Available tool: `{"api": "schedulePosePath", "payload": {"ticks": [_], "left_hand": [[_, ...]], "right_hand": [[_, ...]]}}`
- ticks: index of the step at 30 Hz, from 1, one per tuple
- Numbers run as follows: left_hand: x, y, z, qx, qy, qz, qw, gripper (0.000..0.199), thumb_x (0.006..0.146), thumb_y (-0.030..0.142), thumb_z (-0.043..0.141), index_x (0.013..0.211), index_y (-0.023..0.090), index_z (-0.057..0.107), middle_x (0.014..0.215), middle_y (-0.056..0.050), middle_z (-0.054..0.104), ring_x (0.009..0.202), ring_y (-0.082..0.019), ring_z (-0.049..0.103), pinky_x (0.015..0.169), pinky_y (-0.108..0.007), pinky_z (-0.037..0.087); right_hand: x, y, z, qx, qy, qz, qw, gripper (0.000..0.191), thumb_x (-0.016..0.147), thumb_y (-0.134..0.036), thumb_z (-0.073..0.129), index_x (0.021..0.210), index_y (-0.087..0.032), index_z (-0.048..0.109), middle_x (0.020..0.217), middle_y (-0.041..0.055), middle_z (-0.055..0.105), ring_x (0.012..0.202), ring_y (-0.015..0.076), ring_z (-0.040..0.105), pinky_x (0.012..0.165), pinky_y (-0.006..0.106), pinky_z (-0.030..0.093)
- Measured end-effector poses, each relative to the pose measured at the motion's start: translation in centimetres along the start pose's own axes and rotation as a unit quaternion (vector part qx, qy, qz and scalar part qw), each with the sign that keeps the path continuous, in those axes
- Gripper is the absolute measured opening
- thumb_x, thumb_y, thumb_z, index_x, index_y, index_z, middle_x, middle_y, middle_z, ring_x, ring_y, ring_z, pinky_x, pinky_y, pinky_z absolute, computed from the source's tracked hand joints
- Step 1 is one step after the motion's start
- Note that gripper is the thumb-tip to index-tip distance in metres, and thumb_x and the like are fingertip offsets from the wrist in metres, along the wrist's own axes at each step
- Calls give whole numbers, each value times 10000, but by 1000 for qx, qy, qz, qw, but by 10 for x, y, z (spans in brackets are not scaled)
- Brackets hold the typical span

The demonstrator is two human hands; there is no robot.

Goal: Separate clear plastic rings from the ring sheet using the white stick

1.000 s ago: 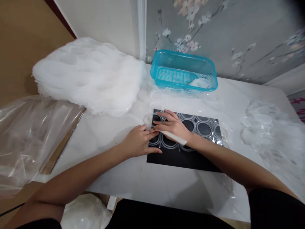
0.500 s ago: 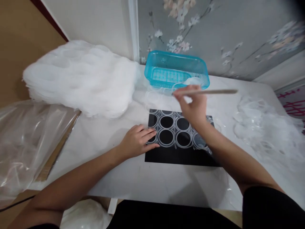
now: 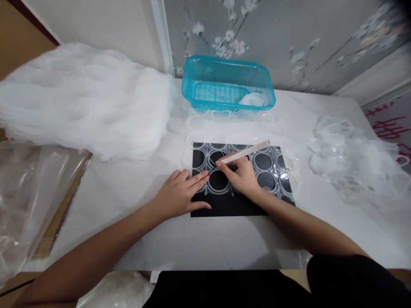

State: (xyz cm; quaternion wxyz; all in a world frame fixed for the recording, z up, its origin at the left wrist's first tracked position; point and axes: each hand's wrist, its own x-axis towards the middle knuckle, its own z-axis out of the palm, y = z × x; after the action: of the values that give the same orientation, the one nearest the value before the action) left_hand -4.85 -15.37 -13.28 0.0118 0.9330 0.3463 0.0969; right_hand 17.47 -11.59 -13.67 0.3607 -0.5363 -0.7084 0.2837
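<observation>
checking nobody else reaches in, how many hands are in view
2: the left hand on the black sheet, at its left edge; the right hand over its middle, gripping a pale stick.

A grey wall panel (image 3: 272, 47) with pale blossoms stands behind the tabletop (image 3: 128, 184). Pink markings show on a surface (image 3: 391, 117) at right; clear plastic (image 3: 35, 184) drapes brown cardboard (image 3: 48, 239) at left.

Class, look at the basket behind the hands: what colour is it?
The basket is translucent turquoise blue, seen in the head view.
</observation>
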Motion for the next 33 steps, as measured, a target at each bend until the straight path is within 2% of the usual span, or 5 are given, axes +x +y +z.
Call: {"api": "schedulePosePath", "payload": {"ticks": [18,24,27,30,33], "left_hand": [[1,-2,1,-14,-18,10,1000,642,878,633,408,1304,178,559,1408,-22,488,936,-230,477,775,-361,395],[3,-1,0,-19,-22,15,999,667,875,632,413,1316,150,545,1407,-46,487,939,-232,471,787,-367,403],[3,1,0,-25,-23,17,999,684,860,644,428,1305,140,556,1390,-74,506,945,-240,475,790,-369,399],[2,3,-1,-33,-18,18,999,714,841,665,440,1304,134,556,1378,-98,515,955,-246,482,804,-371,394],[1,3,-1,-44,-13,12,999,716,842,666,438,1313,139,548,1369,-93,524,926,-232,482,795,-359,399]], "right_hand": [[-6,0,1,-121,6,-73,990,158,885,-314,563,829,-223,681,866,38,734,924,225,630,898,418,448],[-24,-4,9,-335,5,-191,922,111,898,-272,539,908,-275,649,1010,1,730,1243,280,458,1109,628,33],[-19,-3,12,-369,13,-214,904,124,896,-235,525,910,-284,638,932,-9,734,1228,276,464,1104,647,-5],[8,5,-5,-375,52,-193,905,174,892,-189,497,935,-295,630,867,-3,714,1165,264,497,1106,640,24],[40,14,-44,-337,177,-124,916,212,932,-214,414,988,-257,614,971,54,677,1120,278,510,1063,636,180]]}}
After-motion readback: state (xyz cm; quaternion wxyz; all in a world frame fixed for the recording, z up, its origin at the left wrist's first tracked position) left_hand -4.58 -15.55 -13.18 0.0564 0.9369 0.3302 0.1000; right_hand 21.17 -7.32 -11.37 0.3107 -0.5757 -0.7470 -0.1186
